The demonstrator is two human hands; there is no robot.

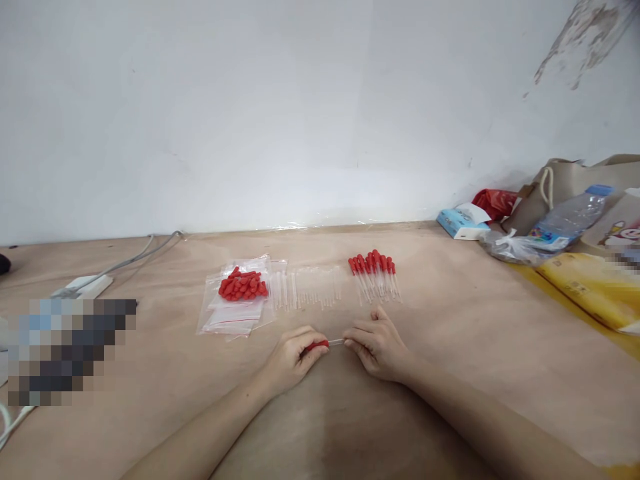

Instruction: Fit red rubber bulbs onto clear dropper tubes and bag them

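Observation:
Near the front middle of the table, my left hand (pixel 297 353) pinches a red rubber bulb (pixel 318 345). A thin clear tube (pixel 336 342) runs from the bulb's mouth to my right hand (pixel 375 345), whose fingers are closed on its other end. Beyond my hands lies a row of loose clear tubes (pixel 310 287). To their left, a pile of red rubber bulbs (pixel 243 285) rests on clear zip bags (pixel 233 320). At the right of the row lie several droppers (pixel 379 273), clear tubes with red bulbs on their far ends.
A white power strip (pixel 90 287) with a grey cable (pixel 135 258) is at the left, beside a blurred-out patch. At the right stand a blue tissue pack (pixel 463 225), a plastic bottle (pixel 575 213), a beige bag (pixel 530 200) and a yellow package (pixel 585 283). A white wall (pixel 300 120) closes the back.

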